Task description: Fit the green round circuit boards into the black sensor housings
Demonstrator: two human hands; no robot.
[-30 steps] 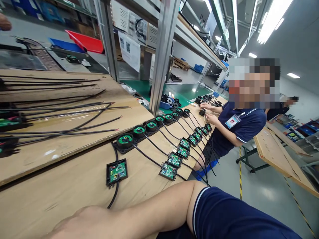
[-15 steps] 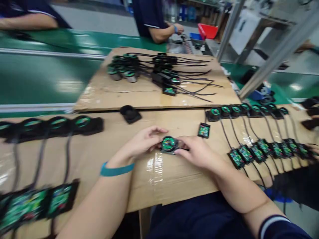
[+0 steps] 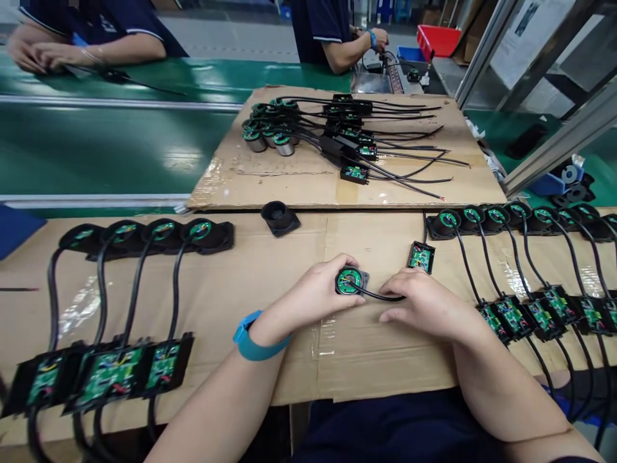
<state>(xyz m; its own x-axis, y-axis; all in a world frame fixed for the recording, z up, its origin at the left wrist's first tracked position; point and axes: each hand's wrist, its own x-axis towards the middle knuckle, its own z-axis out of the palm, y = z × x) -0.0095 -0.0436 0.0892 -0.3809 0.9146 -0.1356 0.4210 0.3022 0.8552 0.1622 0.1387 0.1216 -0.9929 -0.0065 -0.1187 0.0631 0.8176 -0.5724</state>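
Item 1: L hand [image 3: 318, 287]. Thumb & fingers wrapped round unit [image 3: 348, 281], green face up. Unit sits btwn both hands, over tabletop [image 3: 376, 363]; looks seated in a black cup [image 3: 365, 283], flange showing on R-hand side. Whether fixed there: can't tell.

Item 2: R hand [image 3: 424, 302]. Curled, fingertips & thumb apart; cable [image 3: 378, 296] from unit runs in under it. Grip on cable hidden, can't tell.

Item 3: lone box [image 3: 421, 256], 1 pc., just beyond R hand, green board exposed. Link to held unit hidden by R hand.

Item 4: spare cup [image 3: 279, 222], 1 pc., beyond L hand & a bit to its left; no unit in it.

Item 5: L row [image 3: 161, 233], 4 pcs., well left of L hand. Units in cups, cables down to L boxes [image 3: 116, 376]. Seating judged done.

Item 6: R row [image 3: 496, 217], several pcs., right of R hand & further out. Same layout w/ R boxes [image 3: 511, 315]; same stage, est.

Item 7: bare units [image 3: 284, 146], on rear board [image 3: 270, 186] beyond both hands. Metal sides showing, no cups seen; rear boxes [image 3: 355, 173] alongside. Qty unclear (overlap). Judged left to do.

Status, est.: held unit at or nr. end of seating; boards in both rows uncovered.
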